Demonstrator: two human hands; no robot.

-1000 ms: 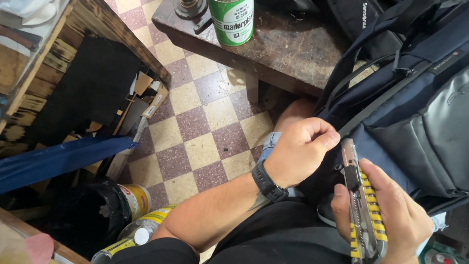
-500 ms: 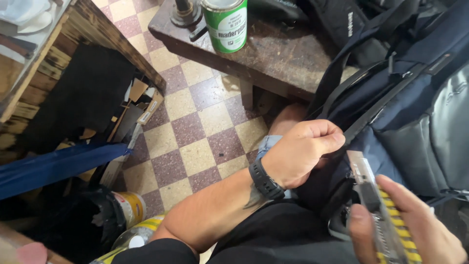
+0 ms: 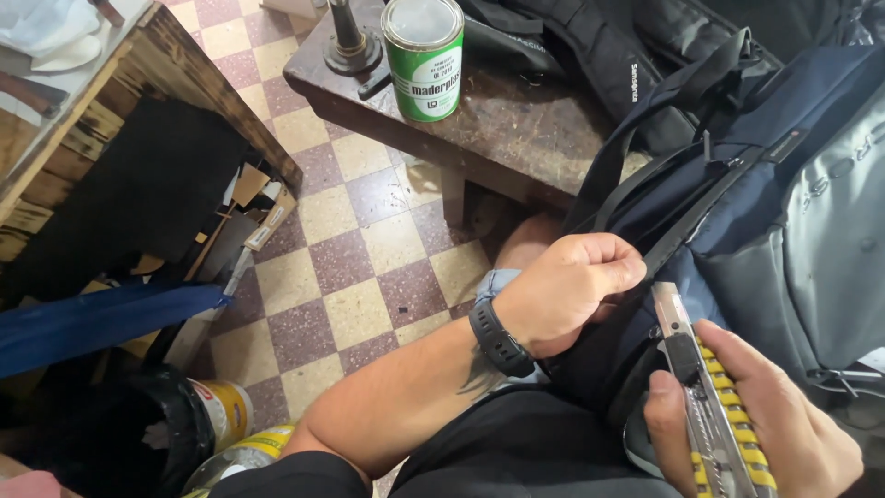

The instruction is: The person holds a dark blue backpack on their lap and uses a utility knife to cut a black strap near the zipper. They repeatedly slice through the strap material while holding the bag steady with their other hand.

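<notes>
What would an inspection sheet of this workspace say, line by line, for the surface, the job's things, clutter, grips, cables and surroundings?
Surface: dark worn wooden bench, scuffed.
Job's things: navy backpack on the lap; yellow-and-grey utility knife.
Clutter: green can and metal stand on the bench; cardboard scraps and paint tins on the floor.
Grips: left hand closed on a black backpack strap; right hand closed round the knife.
Cables: nothing seen.
Surroundings: checkered tile floor; wooden crate at left.

We see a navy and grey backpack (image 3: 774, 221) lying tilted across the lap, its black strap (image 3: 687, 235) pulled taut. A yellow and black utility knife (image 3: 705, 406) lies lengthwise just beside it, its metal tip pointing up at the fabric.
</notes>
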